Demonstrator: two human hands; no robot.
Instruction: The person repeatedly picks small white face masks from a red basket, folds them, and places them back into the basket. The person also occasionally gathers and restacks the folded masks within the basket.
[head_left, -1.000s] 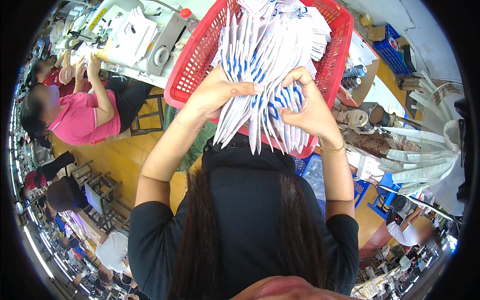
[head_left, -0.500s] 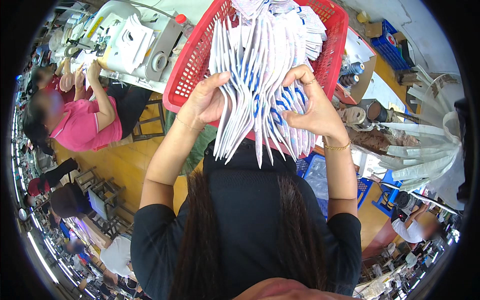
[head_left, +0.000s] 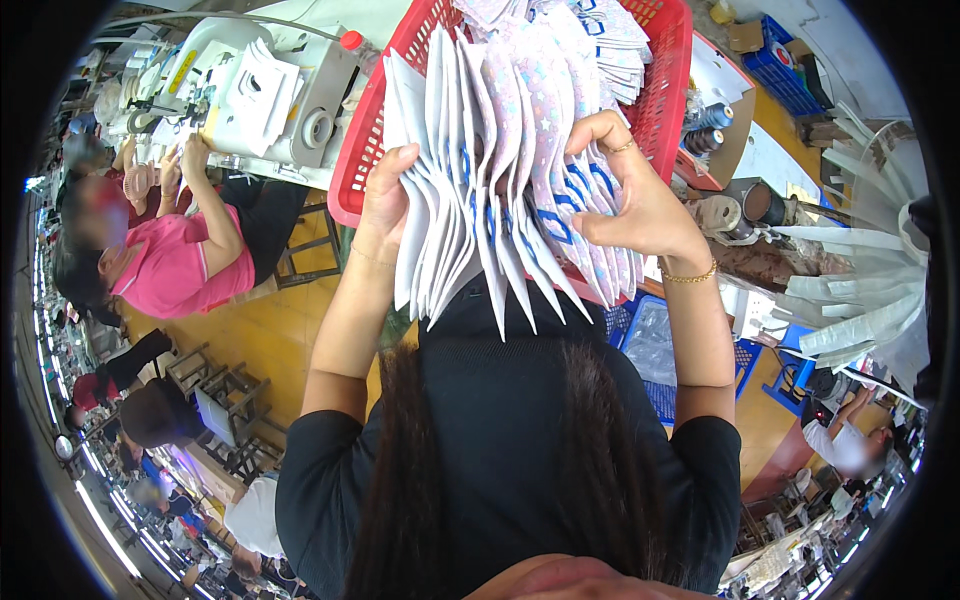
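I see left hand (head_left: 385,205) and right hand (head_left: 640,205) clamping a fanned stack of thin, pointed fabric pieces (head_left: 500,180), red mesh plastic basket (head_left: 665,95) just behind.

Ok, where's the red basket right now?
In the head view the red basket sits top centre, just behind the fanned stack of fabric pieces, with the sewing machine to its left.

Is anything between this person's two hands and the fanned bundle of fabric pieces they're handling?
Nothing visible. The left hand presses against the left side of the bundle of white and patterned fabric pieces, and the right hand wraps its right side. Both touch it directly, in front of the red basket.
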